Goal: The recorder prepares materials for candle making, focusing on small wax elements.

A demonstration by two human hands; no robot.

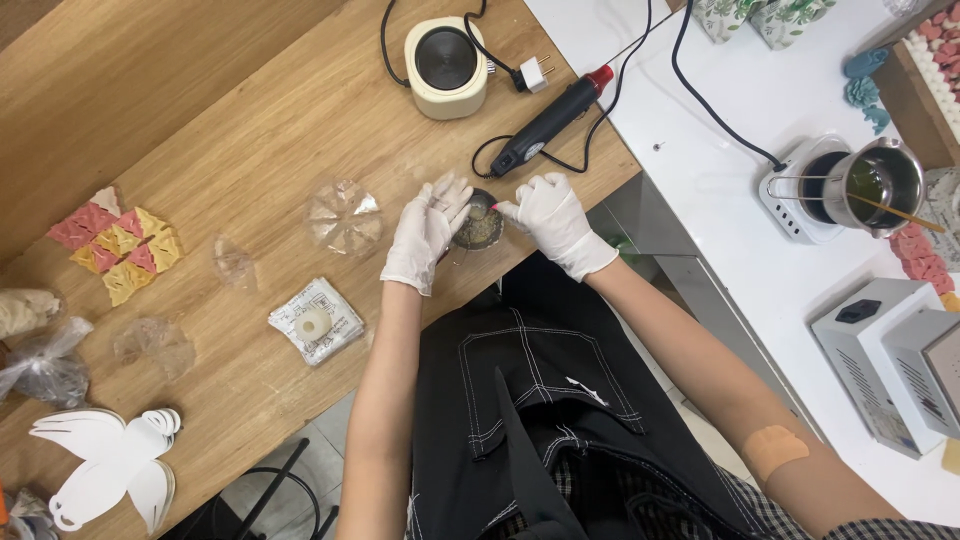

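At the far left of the wooden table (230, 150) lie white paper wing cut-outs (110, 455) near you, and beyond them a cluster of pink and yellow shaped pieces (120, 245); further right sit a clear plastic mould (343, 215) and a small flat packet (317, 322) with a pale disc on it. Your left hand (425, 232), in a white glove, rests against the left side of a small round dish (477, 225) filled with a greenish, speckled mix, at the near edge of the table; its fingers curl around the rim, steadying the dish rather than lifting it. Your right hand (553, 220), also gloved, pinches a thin stick-like tool (492, 208) whose tip sits over the dish; the grip is narrow, fingertips closed on the tool. Just beyond your hands lies a black heat gun (550, 125) with a red tip; further back stands a cream hot plate (447, 65). On the white counter (760, 100) at the right, a metal pitcher (880, 180) sits on a small heater (800, 205).
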